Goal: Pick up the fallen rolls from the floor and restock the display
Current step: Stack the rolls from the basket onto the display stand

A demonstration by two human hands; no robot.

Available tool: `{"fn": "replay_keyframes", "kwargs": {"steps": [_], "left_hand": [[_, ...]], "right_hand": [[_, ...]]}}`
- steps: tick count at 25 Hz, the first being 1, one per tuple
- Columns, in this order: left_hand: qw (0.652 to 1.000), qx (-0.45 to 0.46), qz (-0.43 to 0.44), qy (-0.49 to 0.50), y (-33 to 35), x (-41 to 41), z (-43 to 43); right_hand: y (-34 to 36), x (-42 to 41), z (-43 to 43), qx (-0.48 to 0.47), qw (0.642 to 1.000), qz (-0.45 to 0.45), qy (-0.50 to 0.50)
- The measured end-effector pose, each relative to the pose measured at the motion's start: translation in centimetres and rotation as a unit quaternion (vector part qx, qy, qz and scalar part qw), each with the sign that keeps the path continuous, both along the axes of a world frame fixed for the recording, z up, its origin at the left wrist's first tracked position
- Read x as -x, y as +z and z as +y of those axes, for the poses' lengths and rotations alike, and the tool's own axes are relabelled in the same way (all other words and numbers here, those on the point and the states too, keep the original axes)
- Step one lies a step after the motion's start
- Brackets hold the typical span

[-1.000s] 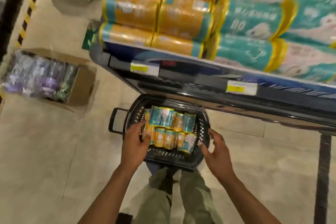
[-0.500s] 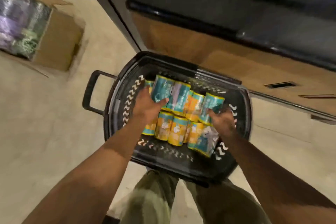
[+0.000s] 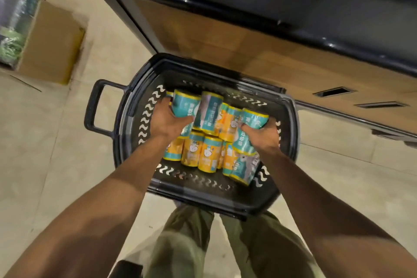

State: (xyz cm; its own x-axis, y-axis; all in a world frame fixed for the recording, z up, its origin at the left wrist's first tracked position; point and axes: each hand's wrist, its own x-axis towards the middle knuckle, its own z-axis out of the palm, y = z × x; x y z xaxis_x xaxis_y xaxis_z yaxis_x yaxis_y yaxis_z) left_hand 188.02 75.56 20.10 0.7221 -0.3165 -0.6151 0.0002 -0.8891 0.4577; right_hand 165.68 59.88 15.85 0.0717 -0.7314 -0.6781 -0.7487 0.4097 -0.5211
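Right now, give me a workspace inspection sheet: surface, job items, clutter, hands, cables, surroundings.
Surface: beige tiled floor, with a black basket in front of the shelf base.
Job's things: teal and orange rolls packed in the basket, some lying across others.
Clutter: open cardboard box of wrapped goods, on the floor to the left.
Hands: left hand grips the far-left teal roll; right hand grips the far-right teal roll.
Cables: nothing seen.
Surroundings: wooden shelf base behind the basket; olive trousers below.

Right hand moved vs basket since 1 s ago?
Yes. The right hand went from outside the basket rim to inside, gripping a teal roll.
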Motion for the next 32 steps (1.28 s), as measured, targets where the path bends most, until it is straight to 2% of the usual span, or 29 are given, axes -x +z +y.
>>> {"fn": "replay_keyframes", "kwargs": {"steps": [4,6,12,16,20,24,32], "left_hand": [[0.988,0.077,0.095,0.093,10.0,3.5,3.3],[0.981,0.097,0.115,0.121,16.5,4.5,4.8],[0.966,0.168,0.158,0.121,37.8,8.7,7.4],[0.959,0.2,0.167,0.115,47.7,12.3,7.3],[0.952,0.228,0.167,0.114,53.1,16.4,5.5],[0.949,0.254,0.138,0.125,56.9,20.4,1.7],[0.922,0.33,0.117,0.163,62.9,26.4,-7.0]], "right_hand": [[10.8,2.4,2.2,-0.035,0.991,-0.098,-0.082],[18.7,3.1,3.6,-0.064,0.98,-0.146,-0.121],[39.6,7.4,7.9,-0.103,0.957,-0.186,-0.196],[49.6,11.0,8.8,-0.105,0.942,-0.23,-0.221],[55.6,15.7,6.8,-0.092,0.919,-0.302,-0.237],[60.5,18.8,2.0,-0.127,0.881,-0.389,-0.236],[66.9,22.1,-9.3,-0.142,0.877,-0.427,-0.169]]}}
